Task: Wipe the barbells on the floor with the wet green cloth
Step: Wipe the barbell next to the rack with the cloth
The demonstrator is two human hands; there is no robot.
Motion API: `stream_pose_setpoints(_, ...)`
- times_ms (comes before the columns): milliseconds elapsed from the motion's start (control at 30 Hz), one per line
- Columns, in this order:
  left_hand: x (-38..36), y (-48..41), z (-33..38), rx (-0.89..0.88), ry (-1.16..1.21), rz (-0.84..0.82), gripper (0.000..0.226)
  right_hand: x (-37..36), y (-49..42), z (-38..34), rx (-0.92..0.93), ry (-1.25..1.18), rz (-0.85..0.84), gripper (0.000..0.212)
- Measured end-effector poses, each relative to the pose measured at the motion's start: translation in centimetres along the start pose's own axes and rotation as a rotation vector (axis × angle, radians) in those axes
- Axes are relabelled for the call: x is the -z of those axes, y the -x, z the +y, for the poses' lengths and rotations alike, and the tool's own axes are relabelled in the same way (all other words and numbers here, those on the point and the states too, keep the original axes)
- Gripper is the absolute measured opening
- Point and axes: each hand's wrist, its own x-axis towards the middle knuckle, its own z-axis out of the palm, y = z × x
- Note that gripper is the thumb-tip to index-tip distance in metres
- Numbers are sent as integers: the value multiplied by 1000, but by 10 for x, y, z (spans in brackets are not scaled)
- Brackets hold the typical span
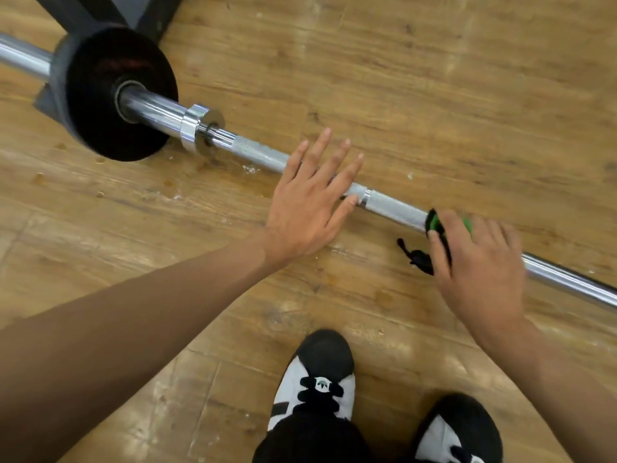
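A chrome barbell [257, 152] lies diagonally across the wooden floor, from upper left to the right edge, with a black weight plate [110, 91] and a silver collar [200, 127] near its left end. My left hand [314, 198] is spread flat with straight fingers over the bar's knurled middle. My right hand [477, 262] grips the green cloth [437, 223], which has a dark edge, wrapped on the bar further right. Most of the cloth is hidden under the hand; a dark strap of it [415, 257] trails on the floor.
A dark rack base [100, 11] stands at the top left behind the plate. My two black-and-white shoes [317, 382] are on the floor near the bottom edge. Small white specks and wet marks lie on the boards below the bar.
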Motion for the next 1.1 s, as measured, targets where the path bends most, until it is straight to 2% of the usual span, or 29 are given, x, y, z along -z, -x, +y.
stream_pose_setpoints(67, -1, 0, 1, 4, 2, 22, 59, 3, 16, 19, -115, 4, -20, 40)
stream_pose_setpoints(167, -3, 0, 0, 0, 2, 25, 61, -4, 7, -5, -254, -28, 32, 38)
stream_pose_setpoints(367, -6, 1, 0, -12, 6, 19, 59, -23, -55, -82, -40, -71, -5, 40)
stream_pose_setpoints(467, -7, 1, -2, -1, 17, 33, 56, -19, -54, -72, 65, -110, -85, 42)
stream_pose_setpoints(533, -6, 2, -3, -3, 35, 39, 56, -10, -32, -43, 68, -86, -58, 37)
stream_pose_setpoints(667, -7, 8, -1, -1, 29, 64, 57, 8, 18, 14, -144, -30, 9, 32)
stream_pose_setpoints(800, -6, 18, 2, 2, 5, 68, 66, 6, 24, -3, -333, -55, 29, 30)
stream_pose_setpoints(867, -4, 22, 1, -10, -2, 49, 71, -1, 8, -31, -294, -58, 38, 28)
stream_pose_setpoints(1000, 1, 33, 2, -19, -11, 20, 74, -11, -24, -81, -95, -69, -18, 31)
stream_pose_setpoints(1100, 2, 41, 4, -18, -15, 15, 76, -3, -13, -71, -37, -81, -80, 31)
